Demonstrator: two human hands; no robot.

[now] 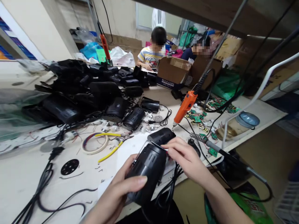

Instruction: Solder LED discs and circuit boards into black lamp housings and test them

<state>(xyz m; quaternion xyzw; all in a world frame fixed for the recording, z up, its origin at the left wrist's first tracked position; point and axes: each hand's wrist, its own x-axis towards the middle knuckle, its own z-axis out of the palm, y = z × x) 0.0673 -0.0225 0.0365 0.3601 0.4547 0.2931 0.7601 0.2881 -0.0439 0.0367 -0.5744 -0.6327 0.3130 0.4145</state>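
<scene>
A black cylindrical plastic housing [148,169] with slots in its side lies tilted in my left hand [122,188], thumb across its front and fingers behind. My right hand [188,157] is at the housing's upper rim, its fingertips pinched together. A bit of red shows by those fingertips, but what they pinch is too small to make out. A thin metal bar or wire runs along the housing's upper left side. Just behind it, a second black housing [161,136] lies on the white table [88,168]. Black cords hang below the held housing.
An orange electric screwdriver [185,107] hangs close behind my right hand. A soldering iron [224,154] projects at the right. Yellow-handled pliers [111,152], a tape roll [85,146], green circuit boards [197,116] and piled black housings [102,90] surround the work. Two people sit across the table.
</scene>
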